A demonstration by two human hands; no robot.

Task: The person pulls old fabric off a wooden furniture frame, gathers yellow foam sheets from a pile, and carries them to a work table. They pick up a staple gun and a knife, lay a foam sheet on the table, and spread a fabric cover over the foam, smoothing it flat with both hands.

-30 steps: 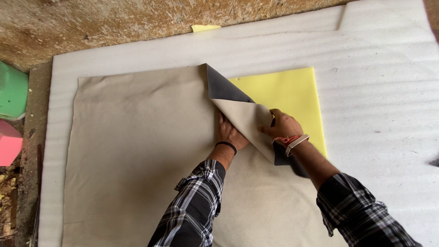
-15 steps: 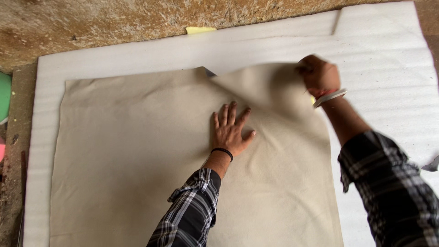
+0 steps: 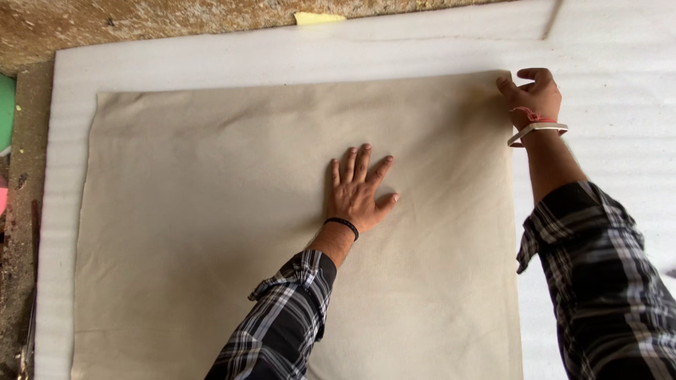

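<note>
Cloth (image 3: 211, 232), beige and near square, lay spread flat on white foam sheeting (image 3: 422, 49), its edges running parallel to the sheet's. Left hand (image 3: 358, 193) pressed its middle, fingers splayed wide. Right hand (image 3: 535, 95) pinched the far right corner. Bare stony ground (image 3: 141, 21) bordered the sheeting beyond.

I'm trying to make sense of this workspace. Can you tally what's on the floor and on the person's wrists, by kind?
Beige cloth sheet: 1
White foam sheet: 1
Yellow scrap at the top edge: 1
Hands: 2, left hand flat on the cloth, right hand at its far corner
Wrist bands: 3, a black band, a red thread, a white bangle
Total: 8
</note>
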